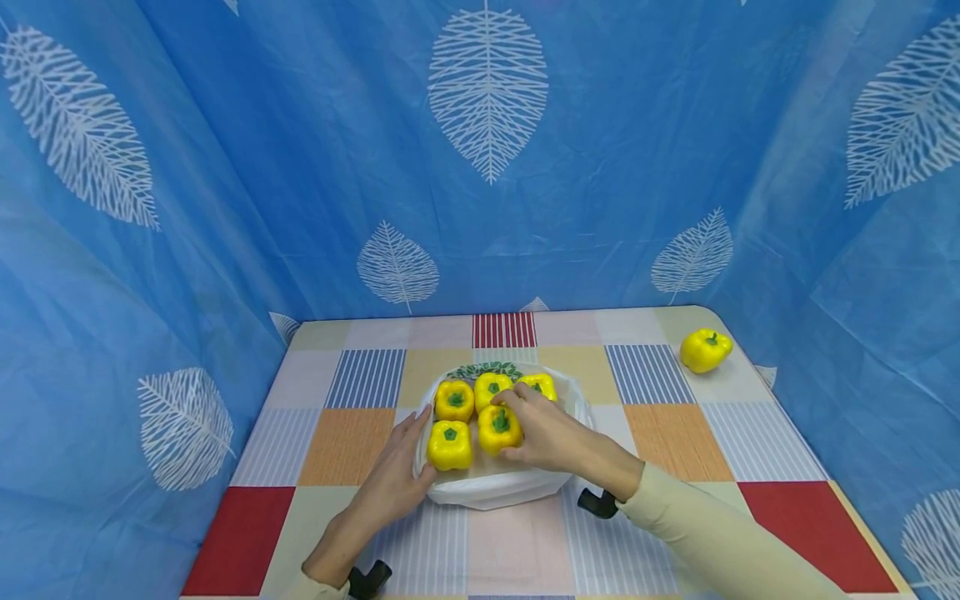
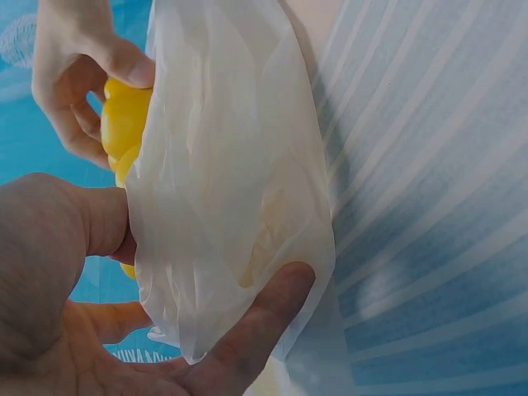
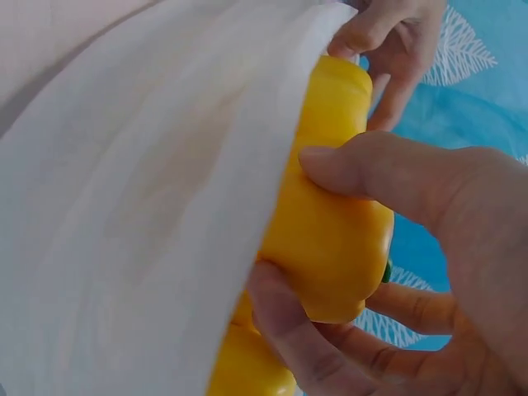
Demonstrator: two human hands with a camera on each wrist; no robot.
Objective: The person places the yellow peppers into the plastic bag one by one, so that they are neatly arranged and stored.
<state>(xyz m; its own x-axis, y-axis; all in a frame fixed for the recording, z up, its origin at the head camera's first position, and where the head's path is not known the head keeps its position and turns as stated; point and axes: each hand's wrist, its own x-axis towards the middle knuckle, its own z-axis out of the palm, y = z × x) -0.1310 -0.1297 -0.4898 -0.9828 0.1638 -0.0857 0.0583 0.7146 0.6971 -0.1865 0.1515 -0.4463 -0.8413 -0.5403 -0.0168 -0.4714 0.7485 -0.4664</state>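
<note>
A white plastic bag [image 1: 498, 493], spread wide with green print at its far side, sits on the table with several yellow bell peppers inside. My right hand [image 1: 551, 429] grips the near right bell pepper [image 1: 498, 431]; in the right wrist view the thumb and fingers lie around that yellow bell pepper [image 3: 330, 247]. At the bag's left side, my left hand [image 1: 393, 475] rests with fingers extended. The left wrist view has its fingertips touching the outside of the bag [image 2: 231, 165]. Beside the gripped one stands another bell pepper [image 1: 449, 446], stem up.
A lone yellow bell pepper [image 1: 705, 350] lies at the far right corner of the table. The patchwork tablecloth [image 1: 360, 379] runs under everything. A blue curtain [image 1: 585, 167] with white leaf prints encloses the back and both sides.
</note>
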